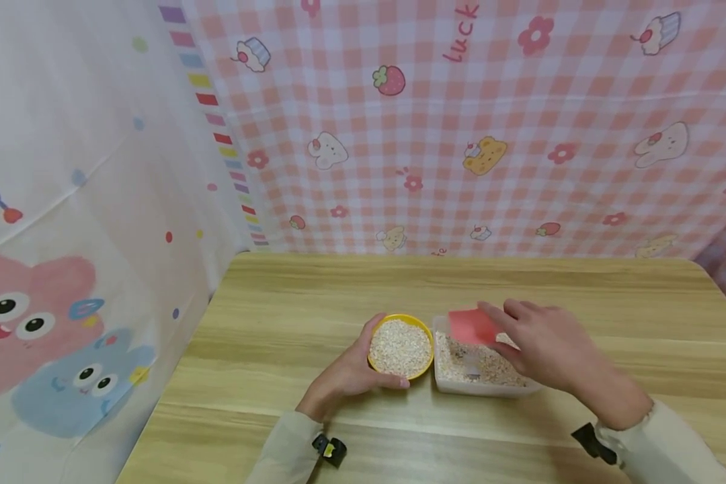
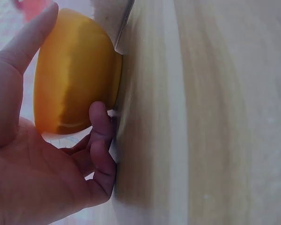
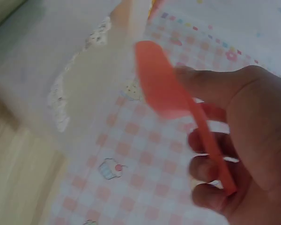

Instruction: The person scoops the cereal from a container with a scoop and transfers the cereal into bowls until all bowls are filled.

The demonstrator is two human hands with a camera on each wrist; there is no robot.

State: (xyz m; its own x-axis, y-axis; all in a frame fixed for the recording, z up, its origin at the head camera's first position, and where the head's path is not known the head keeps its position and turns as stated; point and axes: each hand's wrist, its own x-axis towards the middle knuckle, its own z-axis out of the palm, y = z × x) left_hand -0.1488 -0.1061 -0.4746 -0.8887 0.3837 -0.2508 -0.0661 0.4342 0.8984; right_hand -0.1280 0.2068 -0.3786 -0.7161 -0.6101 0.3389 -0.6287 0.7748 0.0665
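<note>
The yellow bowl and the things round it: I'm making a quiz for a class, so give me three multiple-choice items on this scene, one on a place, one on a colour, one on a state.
1. Where does the clear tub stand relative to the yellow bowl?
A. Right beside it, on the right hand's side
B. At the far edge of the table
C. Stacked on top of it

2. What colour is the scoop in the right hand?
A. Blue
B. Red-pink
C. Green

3. What is the left hand doing?
A. Lying flat on the table, away from the bowl
B. Holding a spoon
C. Cupping the side of the bowl

Answers: 1 A, the head view shows tub and bowl side by side. 2 B, the scoop shows red-pink in head and right wrist views. 3 C, thumb and fingers wrap the bowl's wall in the left wrist view.
</note>
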